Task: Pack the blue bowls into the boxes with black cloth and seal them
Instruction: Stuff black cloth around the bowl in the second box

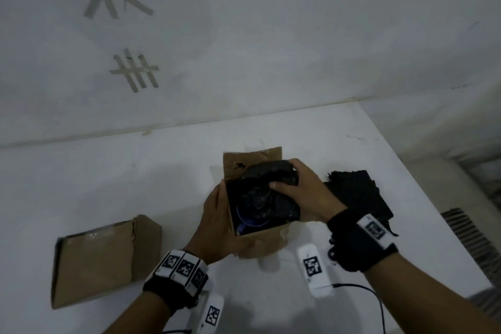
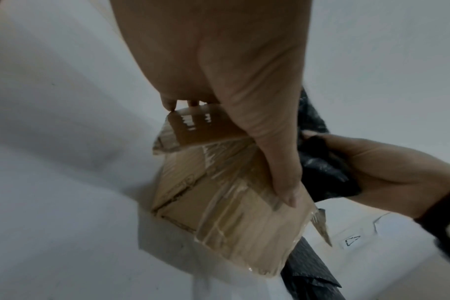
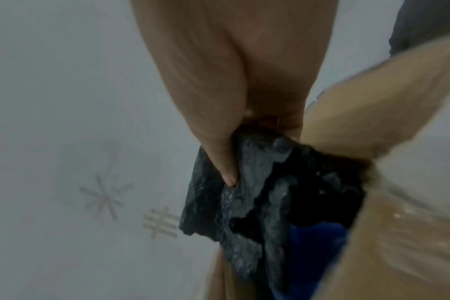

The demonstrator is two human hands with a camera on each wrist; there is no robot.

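An open cardboard box stands on the white table, with a blue bowl partly visible inside. My left hand grips the box's left wall, thumb on the near side. My right hand holds a crumpled black cloth over the box's opening, pressing it onto the bowl. In the right wrist view the thumb pinches the cloth above the blue bowl. The box's outside is covered in clear tape.
A second cardboard box, closed and taped, lies at the left. A pile of folded black cloths sits right of the open box. White tagged devices with a cable lie near the front edge. The table's right edge is close.
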